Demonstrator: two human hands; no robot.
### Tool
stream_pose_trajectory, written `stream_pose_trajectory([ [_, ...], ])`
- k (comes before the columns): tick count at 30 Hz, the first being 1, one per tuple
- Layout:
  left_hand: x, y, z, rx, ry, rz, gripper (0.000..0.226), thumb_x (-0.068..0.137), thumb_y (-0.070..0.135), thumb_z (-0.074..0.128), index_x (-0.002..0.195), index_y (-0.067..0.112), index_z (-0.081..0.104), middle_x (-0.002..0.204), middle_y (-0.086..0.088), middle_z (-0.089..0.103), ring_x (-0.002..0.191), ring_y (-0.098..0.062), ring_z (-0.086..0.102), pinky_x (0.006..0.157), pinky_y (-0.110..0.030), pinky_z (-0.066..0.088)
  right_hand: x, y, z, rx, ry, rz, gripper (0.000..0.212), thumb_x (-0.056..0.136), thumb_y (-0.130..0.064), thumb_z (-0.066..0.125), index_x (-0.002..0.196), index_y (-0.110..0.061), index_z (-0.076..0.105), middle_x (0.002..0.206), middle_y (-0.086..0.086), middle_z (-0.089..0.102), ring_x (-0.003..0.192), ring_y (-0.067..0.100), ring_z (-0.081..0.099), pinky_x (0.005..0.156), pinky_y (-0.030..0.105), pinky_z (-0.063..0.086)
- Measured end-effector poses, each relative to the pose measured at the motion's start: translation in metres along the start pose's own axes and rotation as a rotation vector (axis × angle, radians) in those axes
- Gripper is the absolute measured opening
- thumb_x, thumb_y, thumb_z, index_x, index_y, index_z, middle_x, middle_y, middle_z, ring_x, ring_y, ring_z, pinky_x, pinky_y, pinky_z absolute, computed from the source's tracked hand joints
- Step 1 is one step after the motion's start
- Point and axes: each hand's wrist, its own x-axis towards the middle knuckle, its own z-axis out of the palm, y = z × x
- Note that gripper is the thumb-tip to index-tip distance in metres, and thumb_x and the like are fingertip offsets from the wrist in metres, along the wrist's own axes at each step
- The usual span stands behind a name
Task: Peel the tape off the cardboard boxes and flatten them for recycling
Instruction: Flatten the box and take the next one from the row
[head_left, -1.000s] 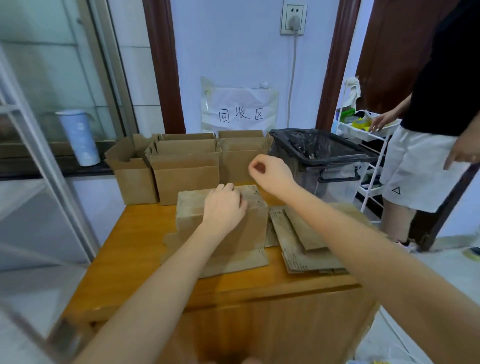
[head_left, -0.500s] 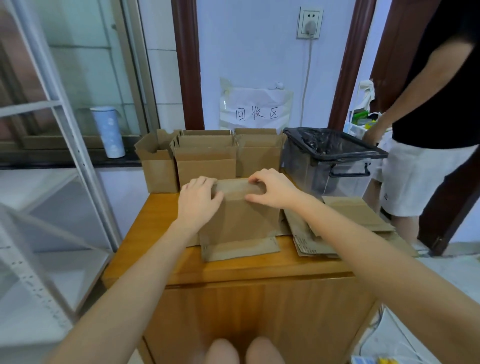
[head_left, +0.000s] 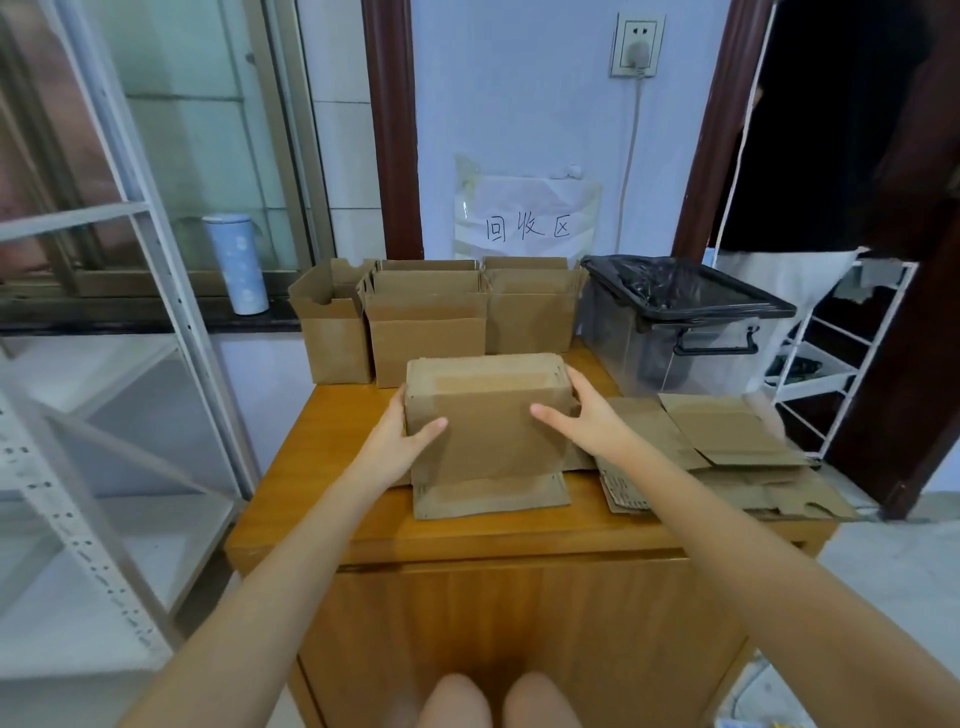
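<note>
A brown cardboard box (head_left: 485, 415) stands in the middle of the wooden cabinet top (head_left: 322, 467), with a strip of tape across its upper face and a loose flap lying flat toward me. My left hand (head_left: 400, 441) grips its left side, thumb on the front face. My right hand (head_left: 582, 415) grips its right side, thumb pointing left across the front. Behind stand three open cardboard boxes (head_left: 426, 322). Flattened boxes (head_left: 727, 457) lie in a pile to the right.
A clear bin lined with a black bag (head_left: 675, 322) sits at the back right of the cabinet top. A paper sign (head_left: 527, 218) hangs on the wall. A white metal rack (head_left: 104, 415) stands left, a white trolley (head_left: 841, 353) right, a person beside it.
Both hands have slid from the box's top edge down to its two sides. The view has shifted, and the person on the right has stepped back.
</note>
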Motion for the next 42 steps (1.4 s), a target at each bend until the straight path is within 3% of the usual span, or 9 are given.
stream_pose_trajectory([
  [4,-0.003,0.014,-0.003,-0.087,0.109,0.072,0.063,0.094,0.034,0.056,0.149,0.020,0.028,0.140,0.005,0.046,0.126,-0.011,0.043,0.099,-0.028,0.038,0.004,-0.017,-0.002,0.015,0.105,-0.120,0.068,0.089,-0.034,0.064,0.147,-0.025,0.030,0.139,-0.008,0.045,0.122,0.010,0.047,0.088,0.022,0.047],
  [8,-0.001,0.030,-0.019,-0.054,0.177,0.073,0.062,0.094,0.043,0.052,0.146,0.019,0.030,0.136,0.004,0.047,0.123,-0.013,0.045,0.097,-0.030,0.039,0.005,-0.043,-0.009,-0.192,0.170,-0.135,0.060,0.087,-0.053,0.058,0.139,-0.028,0.041,0.134,-0.007,0.050,0.117,0.013,0.051,0.094,0.036,0.050],
  [14,0.022,0.044,-0.046,0.229,0.215,-0.010,0.051,0.097,0.045,0.046,0.134,0.009,0.040,0.125,-0.007,0.052,0.110,-0.021,0.051,0.085,-0.034,0.043,-0.006,-0.059,0.010,-0.196,0.076,-0.019,0.048,0.093,-0.049,0.050,0.134,-0.023,0.044,0.121,-0.009,0.053,0.093,0.019,0.064,0.067,0.038,0.060],
  [22,0.034,0.042,-0.031,0.734,-0.023,-0.178,0.047,0.103,0.038,0.036,0.127,0.000,0.050,0.126,-0.016,0.056,0.115,-0.031,0.053,0.091,-0.037,0.042,-0.014,-0.034,0.045,-0.112,0.046,0.336,0.054,0.097,-0.048,0.041,0.136,-0.011,0.039,0.078,0.002,0.057,0.079,0.034,0.070,0.071,0.047,0.059],
  [26,0.029,0.049,-0.008,1.078,-0.067,-0.086,0.054,0.100,0.047,0.031,0.132,0.009,0.050,0.137,-0.019,0.042,0.126,-0.035,0.039,0.103,-0.043,0.033,-0.017,-0.021,0.052,-0.048,0.046,0.411,0.059,0.096,-0.056,0.036,0.134,-0.013,0.043,0.093,0.006,0.061,0.084,0.030,0.068,0.070,0.040,0.059],
  [30,-0.001,0.074,0.031,1.319,-0.132,0.043,0.079,0.090,0.072,0.019,0.131,0.014,0.055,0.138,-0.017,0.043,0.125,-0.033,0.042,0.098,-0.042,0.034,-0.012,-0.012,0.057,-0.069,0.113,0.351,0.060,0.095,-0.055,0.037,0.136,-0.012,0.047,0.122,0.006,0.058,0.109,0.025,0.056,0.095,0.044,0.049],
  [33,-0.016,0.075,0.044,1.302,-0.193,0.048,0.092,0.083,0.081,0.019,0.135,0.012,0.049,0.139,-0.016,0.044,0.124,-0.033,0.043,0.094,-0.042,0.038,-0.014,-0.012,0.058,0.177,0.136,0.351,0.051,0.096,-0.043,0.045,0.135,-0.011,0.049,0.130,0.008,0.056,0.117,0.023,0.052,0.103,0.039,0.041],
  [38,-0.008,0.071,0.014,1.023,-0.425,0.033,0.085,0.085,0.073,0.039,0.150,0.019,0.026,0.154,-0.007,0.026,0.138,-0.027,0.029,0.110,-0.045,0.028,-0.034,-0.012,0.056,0.332,0.070,0.341,0.026,0.093,-0.041,0.050,0.108,-0.020,0.055,0.106,-0.003,0.057,0.096,0.012,0.053,0.086,0.029,0.039],
  [42,-0.004,0.073,-0.012,0.926,-0.564,-0.027,0.080,0.086,0.055,0.055,0.151,0.023,0.020,0.157,0.002,0.018,0.142,-0.019,0.021,0.113,-0.041,0.025,-0.054,-0.004,0.065,0.300,-0.074,0.258,0.022,0.097,-0.036,0.046,0.112,-0.024,0.057,0.115,-0.008,0.058,0.113,0.013,0.053,0.101,0.030,0.040],
])
